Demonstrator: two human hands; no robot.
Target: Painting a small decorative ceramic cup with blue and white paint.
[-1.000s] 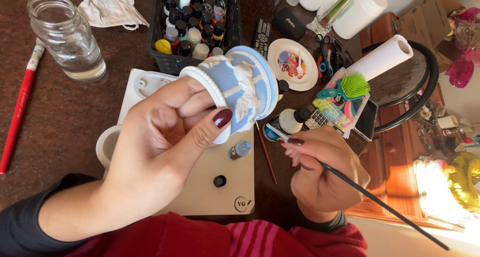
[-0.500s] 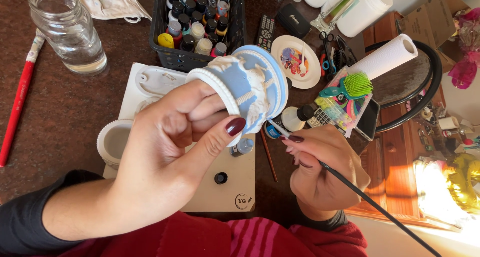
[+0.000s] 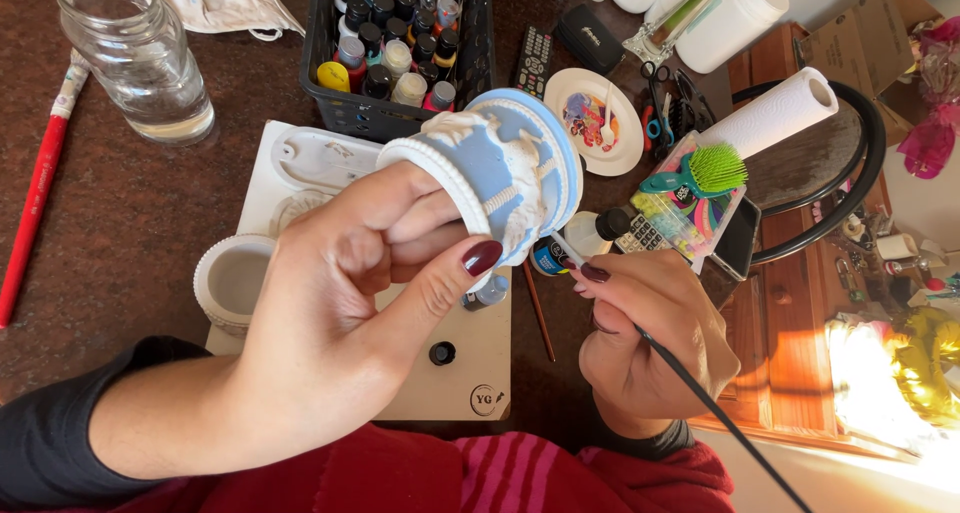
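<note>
My left hand (image 3: pixel 340 313) grips a small round ceramic piece (image 3: pixel 500 168), painted light blue with raised white figures and white rims, tilted on its side above the table. My right hand (image 3: pixel 650 338) holds a thin black-handled paintbrush (image 3: pixel 700 393) like a pencil, its tip touching the lower right side of the ceramic piece. Just under the brush tip stands a small open bottle of blue paint (image 3: pixel 548 258).
A white board (image 3: pixel 450 373) with a white ceramic cup (image 3: pixel 232 278) lies under my hands. Behind are a black basket of paint bottles (image 3: pixel 400 43), a glass jar of water (image 3: pixel 135 58), a red brush (image 3: pixel 40 188), a paint-smeared plate (image 3: pixel 597 118), a paper towel roll (image 3: pixel 775 113) and a green brush (image 3: pixel 700 171).
My left hand has turned and shifted the ceramic piece slightly. The right hand has brought the brush tip up against its side.
</note>
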